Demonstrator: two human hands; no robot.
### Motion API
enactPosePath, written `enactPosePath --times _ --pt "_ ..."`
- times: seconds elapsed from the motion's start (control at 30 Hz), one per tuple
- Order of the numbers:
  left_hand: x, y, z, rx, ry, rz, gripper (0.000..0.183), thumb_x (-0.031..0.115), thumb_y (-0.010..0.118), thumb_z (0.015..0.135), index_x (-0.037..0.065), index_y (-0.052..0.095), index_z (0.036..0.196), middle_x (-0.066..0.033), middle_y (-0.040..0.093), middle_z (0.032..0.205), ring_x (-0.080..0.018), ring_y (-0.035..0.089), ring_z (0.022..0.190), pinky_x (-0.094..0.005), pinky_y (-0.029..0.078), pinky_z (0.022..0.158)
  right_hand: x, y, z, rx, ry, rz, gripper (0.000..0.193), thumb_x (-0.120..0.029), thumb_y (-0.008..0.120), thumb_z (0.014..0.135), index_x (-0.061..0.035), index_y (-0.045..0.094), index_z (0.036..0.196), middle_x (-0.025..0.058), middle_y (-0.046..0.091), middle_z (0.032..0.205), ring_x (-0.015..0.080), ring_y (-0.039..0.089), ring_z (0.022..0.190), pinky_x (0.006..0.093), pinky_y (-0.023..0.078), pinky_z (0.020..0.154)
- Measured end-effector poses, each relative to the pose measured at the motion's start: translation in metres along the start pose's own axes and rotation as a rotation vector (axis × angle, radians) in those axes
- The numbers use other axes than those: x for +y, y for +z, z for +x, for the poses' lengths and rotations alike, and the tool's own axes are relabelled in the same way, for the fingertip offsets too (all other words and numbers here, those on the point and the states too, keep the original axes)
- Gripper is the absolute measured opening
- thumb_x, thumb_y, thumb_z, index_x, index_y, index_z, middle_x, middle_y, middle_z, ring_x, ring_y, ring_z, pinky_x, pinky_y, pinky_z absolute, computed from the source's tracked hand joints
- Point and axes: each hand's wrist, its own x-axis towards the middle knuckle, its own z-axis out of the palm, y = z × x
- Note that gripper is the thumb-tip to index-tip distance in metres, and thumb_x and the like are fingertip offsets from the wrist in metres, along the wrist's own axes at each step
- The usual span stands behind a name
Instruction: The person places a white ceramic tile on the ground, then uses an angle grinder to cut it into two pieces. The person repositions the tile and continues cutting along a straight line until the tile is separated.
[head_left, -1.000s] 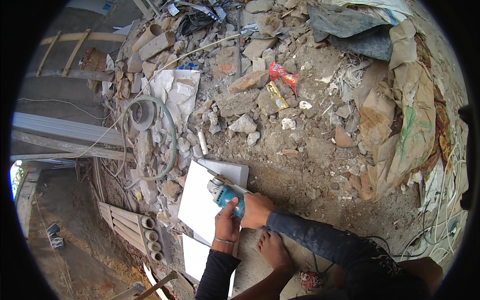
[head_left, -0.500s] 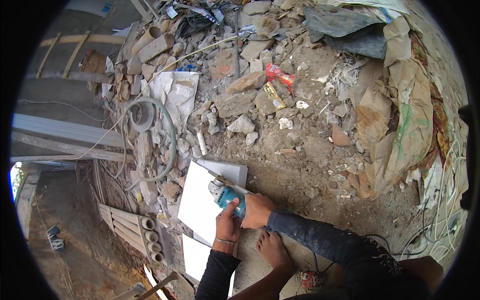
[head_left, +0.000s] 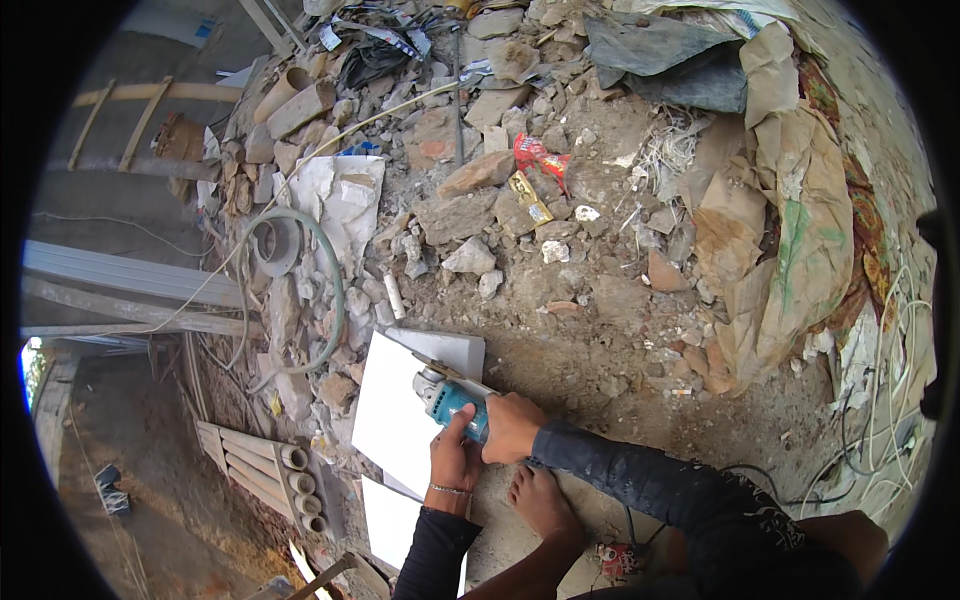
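A teal angle grinder (head_left: pixel 450 405) with a grey metal head is held low over a white flat sheet (head_left: pixel 385 400), which looks like a tile. My left hand (head_left: pixel 456 462) wraps round the body, its thumb on top. My right hand (head_left: pixel 513 428) is closed round the rear end. A thin brownish edge (head_left: pixel 447 371) runs beside the grinder's head; I cannot tell whether it is the disc or a separate strip. A second white sheet (head_left: pixel 395 525) lies nearer to me, by my left forearm. My bare foot (head_left: pixel 543 503) stands just right of the sheets.
Broken stones (head_left: pixel 470 257) and rubble spread ahead, with a red wrapper (head_left: pixel 541 158) among them. A green hose (head_left: pixel 338 275) curls at left, near several bundled pipes (head_left: pixel 265 470). Crumpled brown paper sacks (head_left: pixel 800 230) lie right. Cables (head_left: pixel 890 400) trail along the right edge.
The whole view has shifted a little, so the rubble and sheets sit slightly further left. Both hands keep their hold on the angle grinder, which has barely moved.
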Motion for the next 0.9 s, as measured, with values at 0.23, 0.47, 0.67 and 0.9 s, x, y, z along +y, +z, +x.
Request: enactPosePath --times 0.23,0.47,0.67,0.9 --pt "-0.001 0.001 -0.002 -0.009 -0.001 0.019 0.034 0.013 0.077 0.096 -0.006 0.059 0.119 -0.0123 0.07 0.111 -0.027 0.072 0.1 -0.0428 0.06 0.091 0.001 0.002 -0.001 -0.005 0.017 0.0 0.041 -0.016 0.081 0.066 0.0097 0.074 0.097 0.0316 0.075 0.101 0.0419 0.076 0.1 0.0459 0.063 0.088" --pt "-0.001 0.001 -0.003 0.008 -0.011 0.024 0.034 0.013 0.076 0.096 -0.006 0.06 0.119 -0.0128 0.07 0.111 -0.0271 0.072 0.1 -0.0433 0.061 0.091 0.003 0.0 0.0 -0.04 -0.016 0.019 0.05 -0.018 0.08 0.065 0.0118 0.067 0.103 0.0343 0.073 0.1 0.0464 0.074 0.099 0.0475 0.062 0.086" --pt "-0.004 0.002 -0.005 -0.001 -0.011 0.019 0.035 0.012 0.076 0.096 -0.007 0.059 0.12 -0.0134 0.071 0.112 -0.0277 0.073 0.1 -0.0434 0.061 0.092 0.004 -0.003 -0.007 -0.024 0.01 0.021 0.043 -0.017 0.081 0.065 0.0098 0.072 0.097 0.0324 0.074 0.1 0.0436 0.075 0.099 0.0467 0.063 0.086" --pt "-0.01 0.0 -0.003 -0.031 -0.038 0.066 0.037 0.022 0.074 0.098 0.002 0.059 0.125 -0.0106 0.07 0.112 -0.0253 0.071 0.102 -0.0417 0.057 0.095 0.008 -0.001 -0.007 -0.011 0.018 0.012 0.039 -0.016 0.081 0.065 0.0086 0.075 0.095 0.0313 0.075 0.1 0.0427 0.076 0.099 0.0461 0.063 0.087"
